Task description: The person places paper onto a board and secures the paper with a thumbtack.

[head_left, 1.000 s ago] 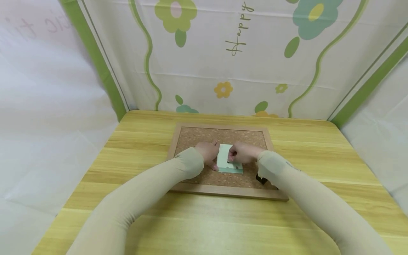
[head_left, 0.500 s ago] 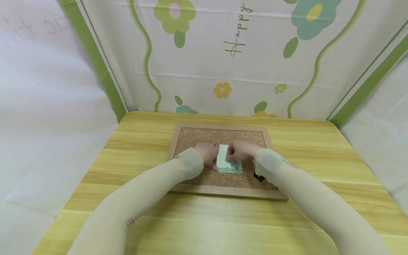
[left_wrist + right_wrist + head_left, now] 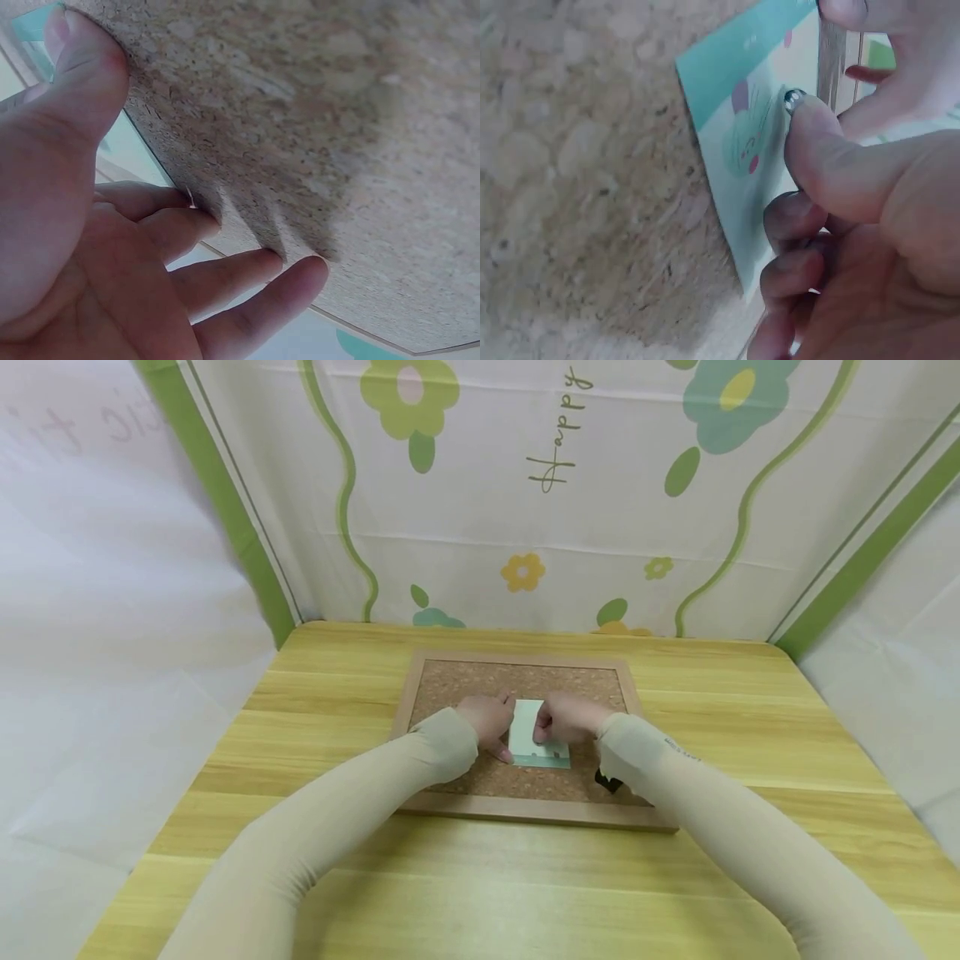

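A pale green card (image 3: pixel 527 727) with a darker green strip lies on the framed cork board (image 3: pixel 465 681); in the right wrist view the card (image 3: pixel 709 112) bears a small drawn face. My left hand (image 3: pixel 487 720) rests at the card's left edge. Its thumb presses by the lower left corner, and its other fingers (image 3: pixel 240 281) extend over the cork. Over the card's middle, my right hand (image 3: pixel 573 717) has its fingers curled and pinches a small, dark, shiny pushpin (image 3: pixel 793 99) at the thumb tip. The pin's point is hidden.
A small black box-like thing (image 3: pixel 608 782) sits on the cork's lower right, partly under the right sleeve. Raised wooden framing (image 3: pixel 525 807) surrounds the cork. The yellow wood table (image 3: pixel 480 893) extends around it, with a flowered curtain (image 3: pixel 465 502) behind.
The right hand has shifted slightly left, with small movements over the card; the dark pin seen earlier beneath its fingertips is now covered in the head view. The left hand stays put.
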A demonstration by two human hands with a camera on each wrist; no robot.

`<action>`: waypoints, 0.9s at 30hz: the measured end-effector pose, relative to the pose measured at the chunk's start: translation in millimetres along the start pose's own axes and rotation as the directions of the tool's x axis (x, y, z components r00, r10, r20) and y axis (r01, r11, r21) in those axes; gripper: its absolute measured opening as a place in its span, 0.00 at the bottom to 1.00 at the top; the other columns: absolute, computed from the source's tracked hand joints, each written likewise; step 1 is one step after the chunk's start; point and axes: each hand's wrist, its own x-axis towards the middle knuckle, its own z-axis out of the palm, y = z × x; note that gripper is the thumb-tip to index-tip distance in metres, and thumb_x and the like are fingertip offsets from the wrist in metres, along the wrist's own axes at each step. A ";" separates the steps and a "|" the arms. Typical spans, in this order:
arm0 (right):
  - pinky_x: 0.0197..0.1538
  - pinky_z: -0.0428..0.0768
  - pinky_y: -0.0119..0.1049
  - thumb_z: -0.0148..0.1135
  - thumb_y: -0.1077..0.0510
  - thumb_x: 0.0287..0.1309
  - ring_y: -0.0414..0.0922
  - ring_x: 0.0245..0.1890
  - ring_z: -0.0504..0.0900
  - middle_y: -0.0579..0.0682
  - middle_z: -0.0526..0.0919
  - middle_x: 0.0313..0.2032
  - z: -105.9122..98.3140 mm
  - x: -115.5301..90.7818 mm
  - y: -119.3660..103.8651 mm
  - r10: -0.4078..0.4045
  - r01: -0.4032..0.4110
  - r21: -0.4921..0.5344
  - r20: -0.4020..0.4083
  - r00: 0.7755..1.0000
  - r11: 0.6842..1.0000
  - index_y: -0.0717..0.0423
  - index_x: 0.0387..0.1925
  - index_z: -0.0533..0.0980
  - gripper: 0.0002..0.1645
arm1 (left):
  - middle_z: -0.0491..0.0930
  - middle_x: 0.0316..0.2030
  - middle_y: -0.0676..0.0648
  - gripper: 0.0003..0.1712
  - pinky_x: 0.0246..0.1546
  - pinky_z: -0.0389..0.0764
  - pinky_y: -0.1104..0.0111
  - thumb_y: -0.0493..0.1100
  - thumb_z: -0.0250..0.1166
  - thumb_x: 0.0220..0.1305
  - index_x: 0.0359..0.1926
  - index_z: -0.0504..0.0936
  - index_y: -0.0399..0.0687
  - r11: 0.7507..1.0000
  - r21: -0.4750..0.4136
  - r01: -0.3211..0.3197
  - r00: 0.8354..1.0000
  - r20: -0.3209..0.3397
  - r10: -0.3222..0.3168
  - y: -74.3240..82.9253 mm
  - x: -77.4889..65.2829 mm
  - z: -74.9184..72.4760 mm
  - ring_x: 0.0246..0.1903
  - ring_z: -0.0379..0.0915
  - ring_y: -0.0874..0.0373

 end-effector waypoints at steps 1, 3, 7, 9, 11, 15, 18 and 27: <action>0.31 0.71 0.33 0.61 0.59 0.58 0.40 0.24 0.72 0.44 0.80 0.23 -0.9 0.7 1.5 0.006 -0.006 0.009 0.014 1.000 1.000 0.51 0.23 0.81 0.09 | 0.44 0.70 0.41 0.63 0.49 0.72 0.64 0.72 0.58 0.42 0.71 0.45 0.40 1.000 -0.006 0.003 1.000 0.001 -0.003 0.0 0.2 0.1 0.59 0.63 0.47; 0.32 0.71 0.33 0.61 0.58 0.58 0.41 0.24 0.72 0.44 0.80 0.24 -2.4 2.4 4.1 0.009 -0.010 0.014 0.036 0.999 1.000 0.51 0.24 0.81 0.09 | 0.44 0.70 0.41 0.63 0.51 0.71 0.63 0.72 0.58 0.42 0.71 0.45 0.40 1.000 -0.011 0.004 1.000 0.003 -0.004 0.1 0.5 0.0 0.60 0.61 0.47; 0.31 0.70 0.33 0.61 0.57 0.58 0.40 0.24 0.71 0.44 0.80 0.24 -3.6 5.5 7.0 0.022 -0.023 0.018 0.056 0.998 1.000 0.51 0.24 0.81 0.08 | 0.44 0.70 0.41 0.63 0.53 0.69 0.61 0.71 0.58 0.42 0.71 0.45 0.40 1.000 -0.015 0.004 1.000 0.006 -0.004 0.6 1.2 -0.8 0.61 0.59 0.46; 0.30 0.70 0.33 0.61 0.56 0.58 0.41 0.24 0.70 0.45 0.80 0.24 -3.9 6.7 7.6 0.032 -0.033 0.014 0.058 0.998 0.999 0.51 0.25 0.81 0.08 | 0.43 0.70 0.41 0.63 0.55 0.68 0.61 0.71 0.58 0.42 0.71 0.45 0.40 1.000 -0.017 0.006 1.000 0.008 -0.006 0.6 1.5 -0.9 0.62 0.58 0.45; 0.29 0.69 0.33 0.61 0.55 0.58 0.41 0.24 0.70 0.44 0.80 0.24 -4.0 7.9 7.9 0.050 -0.051 0.010 0.057 0.997 0.999 0.50 0.24 0.81 0.08 | 0.43 0.70 0.42 0.64 0.57 0.65 0.60 0.71 0.58 0.42 0.71 0.44 0.40 1.000 -0.014 0.008 1.000 0.010 -0.007 0.6 1.5 -0.9 0.63 0.56 0.46; 0.29 0.69 0.33 0.61 0.55 0.58 0.42 0.25 0.71 0.45 0.80 0.25 -4.1 10.3 7.4 0.078 -0.078 -0.002 0.056 0.995 0.997 0.50 0.24 0.81 0.09 | 0.44 0.70 0.42 0.64 0.61 0.59 0.57 0.71 0.58 0.42 0.71 0.45 0.40 1.000 -0.002 0.011 1.000 0.015 -0.011 1.1 0.3 -1.4 0.63 0.55 0.47; 0.30 0.68 0.34 0.61 0.55 0.58 0.43 0.27 0.71 0.45 0.79 0.26 -4.4 11.9 7.0 0.095 -0.095 0.003 0.058 0.994 0.995 0.50 0.25 0.80 0.08 | 0.45 0.70 0.42 0.63 0.62 0.56 0.57 0.71 0.58 0.42 0.71 0.45 0.40 1.000 0.001 0.011 1.000 0.017 -0.011 1.6 -1.5 -2.2 0.64 0.55 0.48; 0.33 0.67 0.35 0.61 0.57 0.57 0.43 0.28 0.71 0.46 0.78 0.26 -4.3 13.0 9.8 0.094 -0.097 0.063 0.051 0.994 0.993 0.51 0.26 0.80 0.06 | 0.44 0.70 0.42 0.63 0.63 0.54 0.57 0.71 0.57 0.43 0.71 0.44 0.40 1.000 0.003 0.010 1.000 0.025 -0.010 2.8 -2.7 -3.5 0.64 0.53 0.49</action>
